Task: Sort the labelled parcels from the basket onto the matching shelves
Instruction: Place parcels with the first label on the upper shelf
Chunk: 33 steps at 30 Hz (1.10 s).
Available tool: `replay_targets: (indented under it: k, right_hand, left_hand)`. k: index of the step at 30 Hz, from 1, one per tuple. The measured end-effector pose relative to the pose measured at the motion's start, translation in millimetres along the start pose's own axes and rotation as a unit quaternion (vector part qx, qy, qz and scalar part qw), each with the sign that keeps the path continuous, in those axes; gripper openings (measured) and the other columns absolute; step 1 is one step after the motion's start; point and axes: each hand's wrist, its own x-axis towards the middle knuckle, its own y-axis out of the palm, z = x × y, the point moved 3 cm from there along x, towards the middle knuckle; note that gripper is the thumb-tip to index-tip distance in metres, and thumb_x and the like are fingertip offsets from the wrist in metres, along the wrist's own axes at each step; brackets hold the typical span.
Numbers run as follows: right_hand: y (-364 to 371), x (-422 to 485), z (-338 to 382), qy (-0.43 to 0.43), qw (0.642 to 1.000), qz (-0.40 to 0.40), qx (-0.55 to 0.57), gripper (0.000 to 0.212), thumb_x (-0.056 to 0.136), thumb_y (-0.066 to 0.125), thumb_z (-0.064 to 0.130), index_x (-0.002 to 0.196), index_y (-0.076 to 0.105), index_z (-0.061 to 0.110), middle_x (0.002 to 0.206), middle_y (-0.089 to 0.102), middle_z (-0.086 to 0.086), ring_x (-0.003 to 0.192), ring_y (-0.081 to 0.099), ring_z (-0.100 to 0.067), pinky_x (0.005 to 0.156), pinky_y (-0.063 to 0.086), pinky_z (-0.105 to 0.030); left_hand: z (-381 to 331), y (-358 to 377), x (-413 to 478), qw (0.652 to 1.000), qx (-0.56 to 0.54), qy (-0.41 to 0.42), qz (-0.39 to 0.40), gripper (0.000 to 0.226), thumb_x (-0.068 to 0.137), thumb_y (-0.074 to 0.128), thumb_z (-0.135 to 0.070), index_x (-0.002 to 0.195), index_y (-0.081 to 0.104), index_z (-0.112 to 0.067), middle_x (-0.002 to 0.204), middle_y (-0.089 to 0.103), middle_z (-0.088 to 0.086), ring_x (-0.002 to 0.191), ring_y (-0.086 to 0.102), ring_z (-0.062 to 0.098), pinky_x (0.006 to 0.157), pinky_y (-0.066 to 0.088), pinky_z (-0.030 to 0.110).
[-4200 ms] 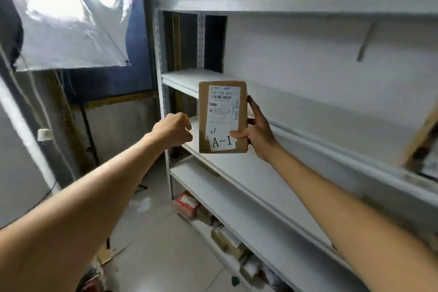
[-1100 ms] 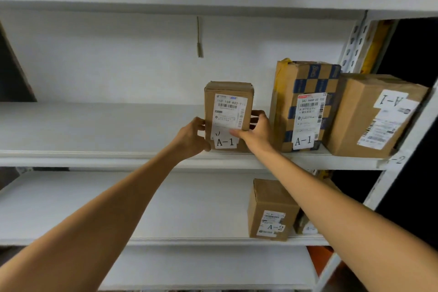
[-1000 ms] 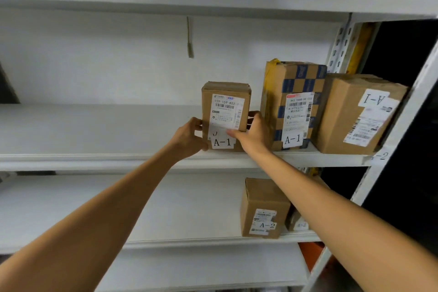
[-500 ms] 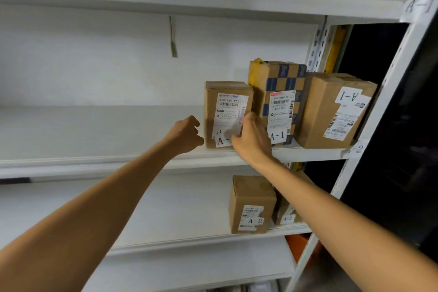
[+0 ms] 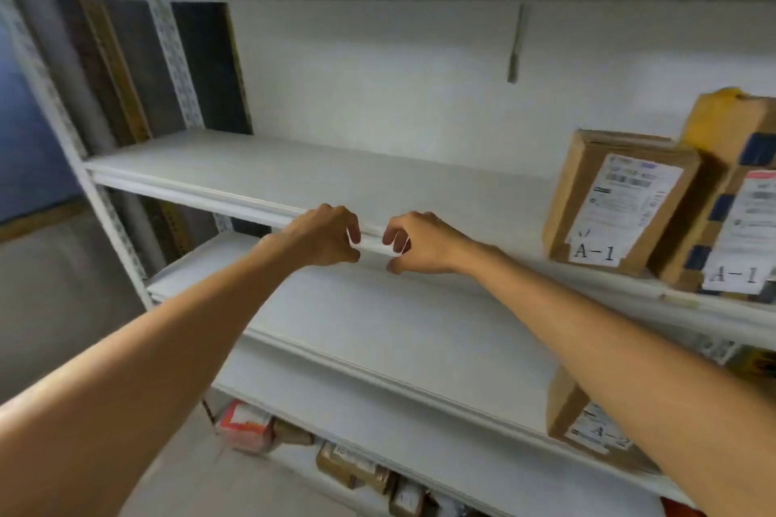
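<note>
A small brown parcel labelled A-1 [image 5: 617,201] stands upright on the white shelf [image 5: 294,180] at the right. Touching its right side is a yellow and blue checked parcel [image 5: 739,197], also marked A-1. My left hand [image 5: 323,235] and my right hand [image 5: 420,243] hang in front of the shelf's front edge, well left of the parcels. Both have loosely curled fingers and hold nothing. One shelf down, a brown parcel marked A-2 [image 5: 588,424] is partly hidden by my right forearm.
The shelving unit has white boards and perforated uprights [image 5: 176,63]. Several small parcels [image 5: 352,466] and a red and white pack [image 5: 243,424] lie on the lowest level near the floor. A grey strip [image 5: 514,42] hangs on the back wall.
Both hands have let go of the small A-1 parcel and pulled back to the left. It now stands alone on the shelf. My view has swung left.
</note>
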Motion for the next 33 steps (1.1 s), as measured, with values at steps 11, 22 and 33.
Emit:
replay_targets:
  k: [11,22,33]
  right_hand:
    - [115,26,195,-0.352,0.921,0.166,-0.021,0.044,0.077,0.075,0.027,0.117,0.061,0.015,0.102,0.059,0.0,0.097,0.06,-0.019,0.083,0.053,-0.033]
    - [250,-209,350,-0.665,0.679,0.31,-0.032,0.047,0.079,0.073,0.023,0.12,0.058,0.007,0.105,0.062,-0.007,0.095,0.058,-0.022,0.081,0.047,-0.029]
    - [296,-508,396,-0.823,0.401,0.395,-0.078,0.054,0.084,0.071,0.03,0.129,0.049,0.012,0.121,0.053,-0.006,0.107,0.053,-0.022,0.087,0.048,-0.035]
  left_hand:
    - [135,-4,-228,0.915,-0.041,-0.4,-0.031,0.024,0.076,0.071,-0.037,0.097,0.069,-0.025,0.098,0.067,0.001,0.09,0.063,0.02,0.083,0.054,0.035]
    - [3,79,-608,0.674,-0.093,-0.73,-0.064,0.026,0.083,0.071,-0.027,0.096,0.069,-0.005,0.095,0.068,0.006,0.091,0.063,0.023,0.076,0.049,0.031]
    - [-200,159,-798,0.448,-0.126,-0.877,-0.124,0.033,0.08,0.074,-0.034,0.105,0.066,-0.014,0.102,0.063,0.002,0.093,0.059,0.022,0.082,0.051,0.035]
